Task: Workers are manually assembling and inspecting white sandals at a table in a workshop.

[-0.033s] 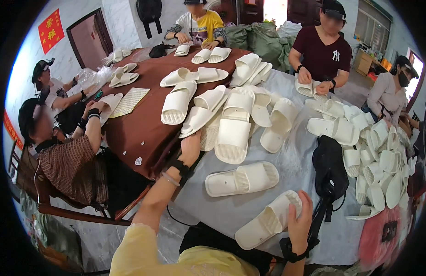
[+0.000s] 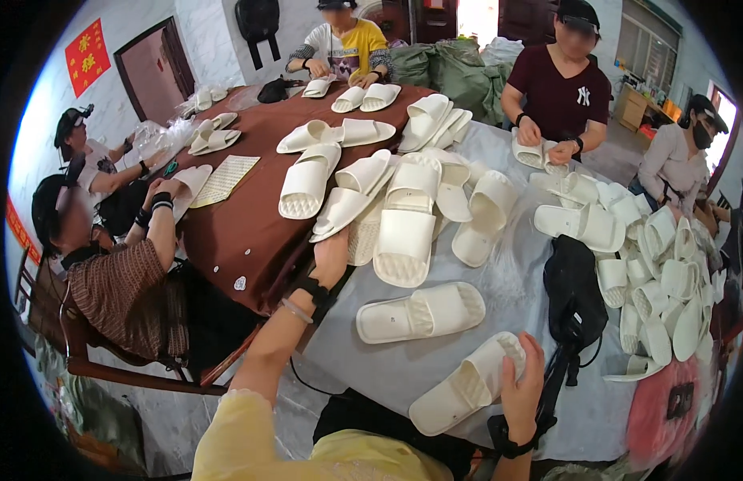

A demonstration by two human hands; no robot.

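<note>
My left hand [image 2: 331,255] reaches forward to the lower end of a pair of white slippers [image 2: 351,196] at the edge of the brown cloth. Its fingers pass under the slippers and are hidden. Close to me, my right hand [image 2: 522,389] grips one end of a single white slipper [image 2: 466,386], thumb on the near side and fingers around the edge. Another loose white slipper [image 2: 420,313] lies just beyond it on the grey covering. More slippers [image 2: 407,240] lie stacked and overlapping past my left hand.
A large slipper pile [image 2: 656,276] covers the right side, beside a black bag [image 2: 574,293] and a pink plastic bag [image 2: 664,413]. Several people sit or stand around the table, one handling slippers [image 2: 540,152] across from me. A printed sheet [image 2: 224,181] lies on the brown tablecloth [image 2: 227,232].
</note>
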